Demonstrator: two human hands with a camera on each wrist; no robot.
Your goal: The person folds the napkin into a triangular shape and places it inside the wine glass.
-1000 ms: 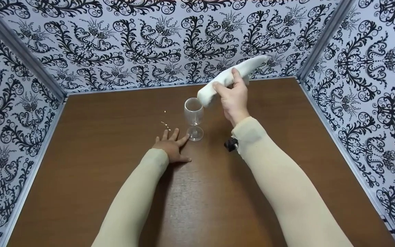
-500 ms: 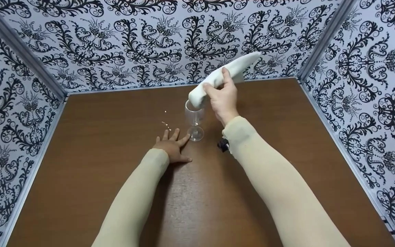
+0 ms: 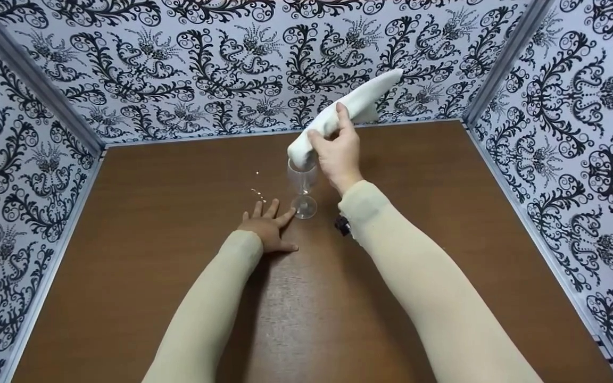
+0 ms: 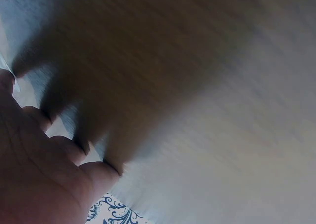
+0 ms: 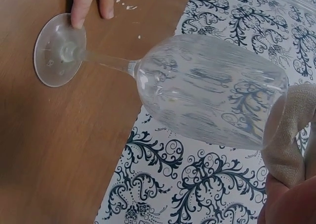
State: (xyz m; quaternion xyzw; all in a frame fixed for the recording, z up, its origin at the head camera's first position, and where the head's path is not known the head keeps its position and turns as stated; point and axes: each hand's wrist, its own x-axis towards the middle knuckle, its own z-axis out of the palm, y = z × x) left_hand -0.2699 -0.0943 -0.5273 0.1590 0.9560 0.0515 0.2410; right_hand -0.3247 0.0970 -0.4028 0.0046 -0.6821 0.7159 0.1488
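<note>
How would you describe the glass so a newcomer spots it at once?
On the brown table, just ahead of the flat left hand, stands a clear stemmed wine glass. It is the only transparent thing there, with the rolled white cloth at its rim.

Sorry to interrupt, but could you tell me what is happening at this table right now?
A person is working on a stemmed wine glass standing upright on the brown table. Their right hand grips a rolled white cloth with its lower end at the glass's rim. The left hand lies flat on the table, a fingertip pressing on the edge of the glass's foot. A few small light specks lie on the table just beyond the left hand.
</note>
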